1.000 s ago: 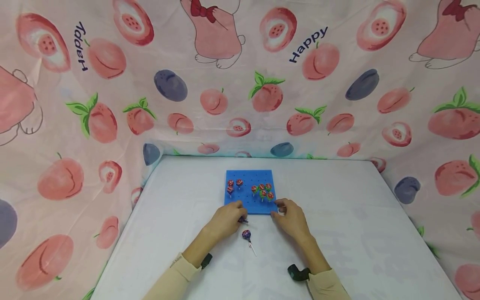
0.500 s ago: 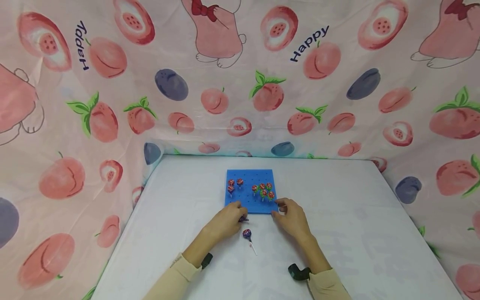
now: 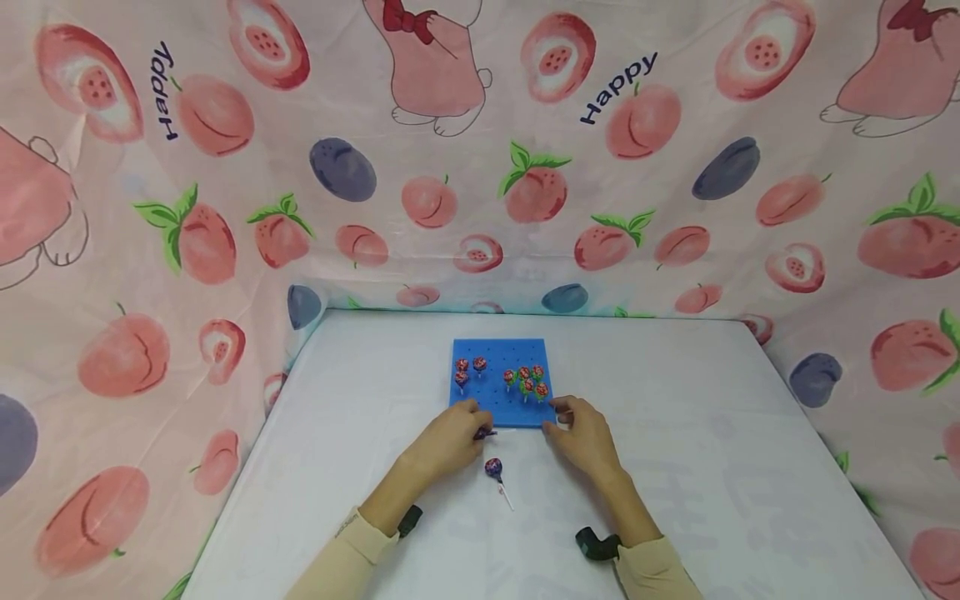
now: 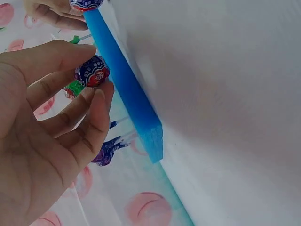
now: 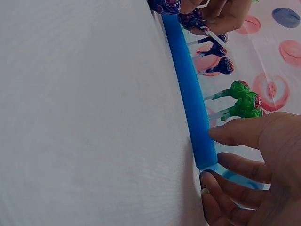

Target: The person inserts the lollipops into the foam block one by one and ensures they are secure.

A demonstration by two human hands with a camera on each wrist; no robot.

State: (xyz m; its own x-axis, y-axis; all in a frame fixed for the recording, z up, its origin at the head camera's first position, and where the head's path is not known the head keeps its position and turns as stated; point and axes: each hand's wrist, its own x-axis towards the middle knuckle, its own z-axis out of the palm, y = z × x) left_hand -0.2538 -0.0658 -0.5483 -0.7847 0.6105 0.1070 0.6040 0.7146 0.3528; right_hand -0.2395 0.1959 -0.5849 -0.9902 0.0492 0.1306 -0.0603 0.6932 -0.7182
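Note:
Just in front of a blue board with small holes (image 3: 495,408), my left hand (image 3: 448,439) pinches a purple-wrapped lollipop (image 4: 92,71) by its round head between thumb and fingers. Its white stick points right in the head view. My right hand (image 3: 587,439) holds the board's near right corner, thumb at the front edge and fingers round the end. Another purple lollipop (image 3: 492,468) lies on the table nearer me. Upright in the board stand several lollipops: purple ones (image 5: 224,66) at the left and green ones (image 5: 247,101) at the right.
A white-covered table (image 3: 675,467) carries the board. Peach-printed cloth (image 3: 465,200) hangs behind and at both sides. Each wrist wears a dark camera (image 3: 597,546).
My left hand, with the lollipop in it, has risen slightly toward the board, and the lollipop's stick now points more directly right. My right hand and the loose lollipop stay put.

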